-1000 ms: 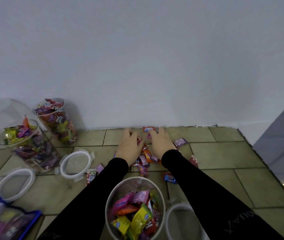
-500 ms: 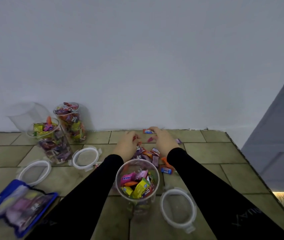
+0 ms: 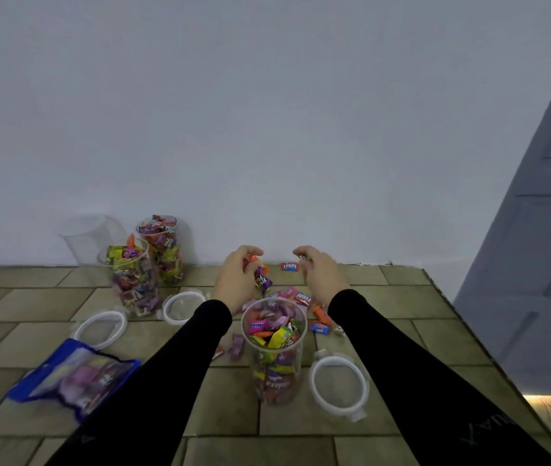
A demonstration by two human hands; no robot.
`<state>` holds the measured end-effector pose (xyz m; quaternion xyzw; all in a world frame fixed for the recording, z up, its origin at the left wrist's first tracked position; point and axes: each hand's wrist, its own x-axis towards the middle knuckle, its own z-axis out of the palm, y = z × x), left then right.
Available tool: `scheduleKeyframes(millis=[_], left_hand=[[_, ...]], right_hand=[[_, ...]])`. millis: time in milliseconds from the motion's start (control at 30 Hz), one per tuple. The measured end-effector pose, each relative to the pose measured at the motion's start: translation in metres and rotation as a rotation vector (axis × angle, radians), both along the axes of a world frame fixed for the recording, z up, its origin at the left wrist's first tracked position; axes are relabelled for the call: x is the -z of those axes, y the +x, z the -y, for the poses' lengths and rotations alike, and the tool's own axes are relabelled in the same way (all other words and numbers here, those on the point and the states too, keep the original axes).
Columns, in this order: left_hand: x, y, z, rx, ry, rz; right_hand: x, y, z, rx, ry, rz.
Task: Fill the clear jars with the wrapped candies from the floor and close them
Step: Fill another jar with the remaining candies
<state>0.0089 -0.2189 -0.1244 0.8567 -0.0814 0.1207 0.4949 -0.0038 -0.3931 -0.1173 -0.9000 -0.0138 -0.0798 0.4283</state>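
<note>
In the head view, at mid-frame, the left hand (image 3: 235, 280) curls round a small clutch of wrapped candies, a purple one (image 3: 262, 280) dangling from its grip. The right hand (image 3: 321, 274) pinches a candy at its fingertips; how many it holds I cannot tell. Both hover above the loose candies scattered on the tiled floor (image 3: 296, 299), just behind the open clear plastic jar (image 3: 274, 348), nearly full. This looks like the gathering step; next, both handfuls should drop into that jar's mouth, and the white ring lid (image 3: 339, 385) at lower right awaits closing.
</note>
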Motion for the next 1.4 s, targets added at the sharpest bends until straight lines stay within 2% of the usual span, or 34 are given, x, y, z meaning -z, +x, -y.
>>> scheduleKeyframes(millis=[400,733,933,1233,1400], left_hand=[[-0.04,-0.053,0.004,-0.091,-0.314,0.16],[-0.039,-0.095,0.016,-0.075,-0.569,0.155],[-0.037,-0.11,0.02,-0.09,-0.538,0.181],[-0.03,-0.112,0.021,-0.049,-0.393,0.217],[-0.028,-0.112,0.021,0.02,-0.442,0.177]], right_hand=[[-0.051,-0.053,-0.033,-0.021,0.433,0.27],[-0.04,-0.083,-0.051,0.045,0.659,0.365],[-0.038,-0.091,-0.055,0.087,0.707,0.358],[-0.036,-0.09,-0.058,0.122,0.729,0.362],[-0.033,-0.087,-0.057,0.113,0.717,0.376]])
